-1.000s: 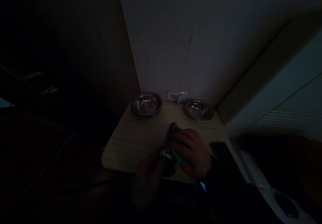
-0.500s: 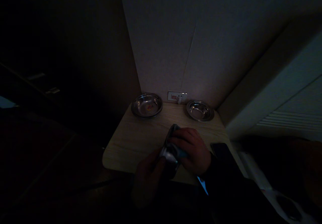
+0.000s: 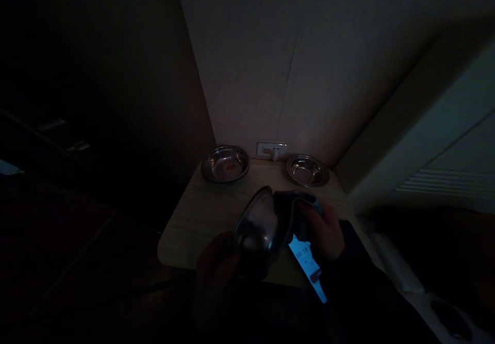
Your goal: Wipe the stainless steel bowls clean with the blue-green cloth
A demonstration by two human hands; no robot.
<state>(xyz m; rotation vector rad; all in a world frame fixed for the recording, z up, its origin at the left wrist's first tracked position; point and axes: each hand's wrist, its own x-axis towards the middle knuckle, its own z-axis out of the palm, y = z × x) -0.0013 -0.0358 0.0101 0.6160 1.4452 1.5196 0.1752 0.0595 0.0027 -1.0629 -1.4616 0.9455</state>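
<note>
My left hand (image 3: 216, 266), dim in the shadow, grips the lower left side of a shiny metal bowl (image 3: 258, 225). The bowl is tilted up on its side above the front of the small table (image 3: 185, 230). My right hand (image 3: 328, 233) is closed on a dark cloth (image 3: 294, 205) with a bluish edge, which hangs against or close to the bowl's right side. Below the right hand, a phone (image 3: 307, 266) with a lit screen shows digits. The left fingers are mostly lost in the dark.
Metal dishes (image 3: 216, 175) stand at the table's back left, and smaller metal bowls (image 3: 323, 179) at the back right. Between them a wall socket (image 3: 271, 150) holds a plug. A white panel (image 3: 425, 143) rises on the right. Most of the room is dark.
My right hand has moved right, off the bowl, with the cloth still in it. More of the bowl shows, turned in my left hand. The lit phone screen is now more exposed.
</note>
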